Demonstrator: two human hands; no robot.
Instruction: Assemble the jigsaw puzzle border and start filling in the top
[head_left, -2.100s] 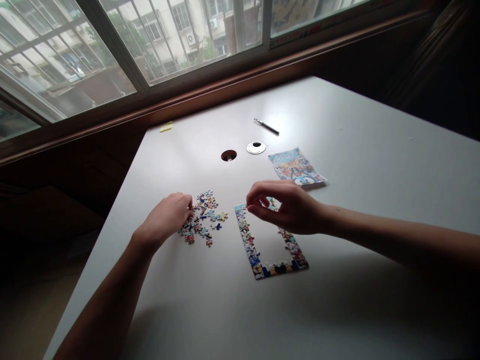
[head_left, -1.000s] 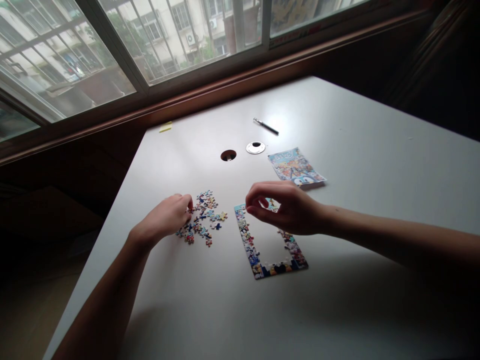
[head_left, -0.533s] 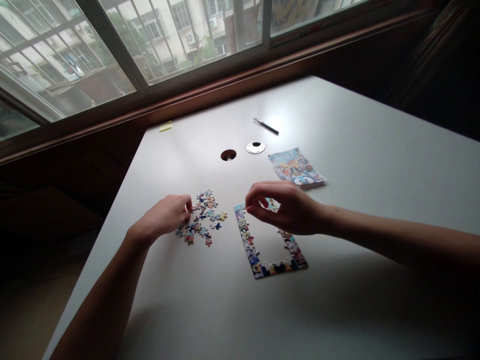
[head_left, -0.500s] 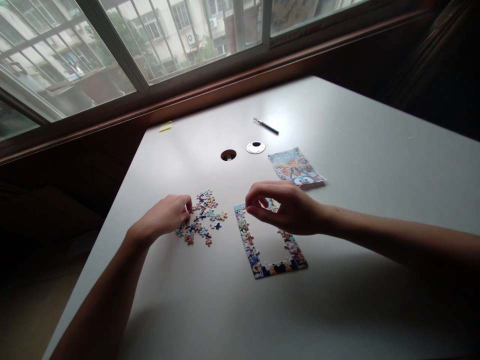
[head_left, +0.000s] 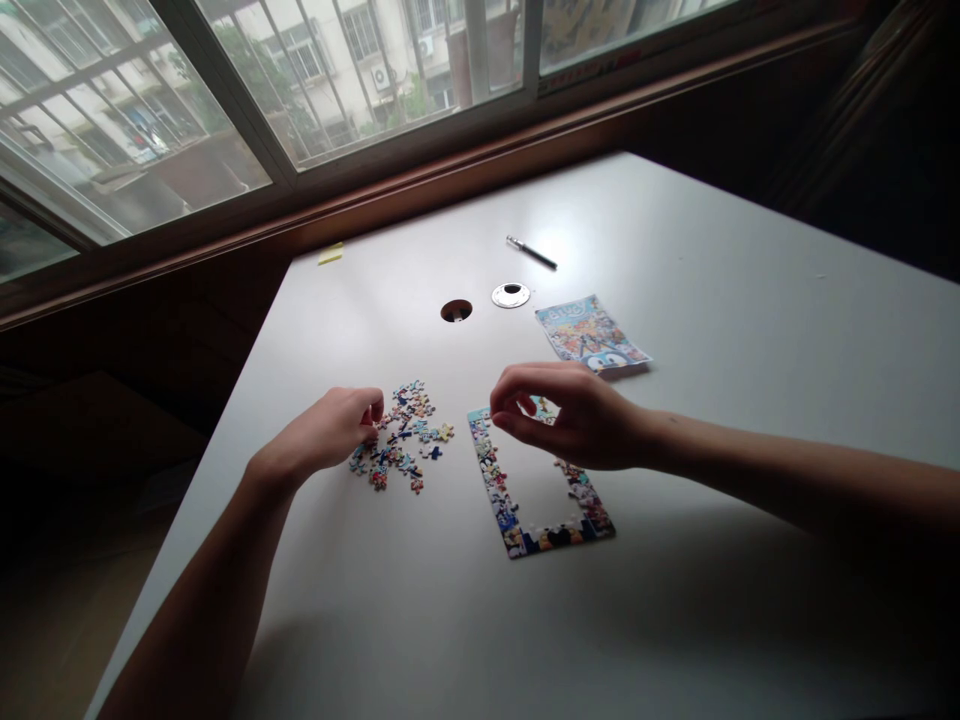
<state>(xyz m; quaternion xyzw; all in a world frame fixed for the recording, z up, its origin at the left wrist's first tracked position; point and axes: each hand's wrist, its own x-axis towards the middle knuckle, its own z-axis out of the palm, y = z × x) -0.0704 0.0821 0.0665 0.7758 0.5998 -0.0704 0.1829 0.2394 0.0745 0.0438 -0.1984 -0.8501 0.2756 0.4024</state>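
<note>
Head view: the left hand (head_left: 330, 432) rests on the white bench (head_left: 712, 300) with its grip curled together at the near-left edge of a heap of loose puzzle pieces (head_left: 405, 440); the fingertips touch the heap, but whether they pinch a piece I cannot tell. The right hand (head_left: 577, 415) hovers over the far end of a partly built puzzle frame (head_left: 510, 500), its thumb and forefinger bent toward each other in a loose, part-spread grip; what lies between them is too small to make out. The frame is a narrow border of joined pieces with a bare middle, lying just right of the left grip's heap and stretching from under the right grip toward the person. Beyond the right grip, a little way off, lies a printed reference picture (head_left: 592, 335). Farther out from both grips sit a round cable hole (head_left: 457, 311), its loose silver cap (head_left: 511, 295) just beside it, and a dark pen (head_left: 532, 253). A yellow slip (head_left: 331, 254) lies at the bench's far-left corner under the window (head_left: 225, 70).
</note>
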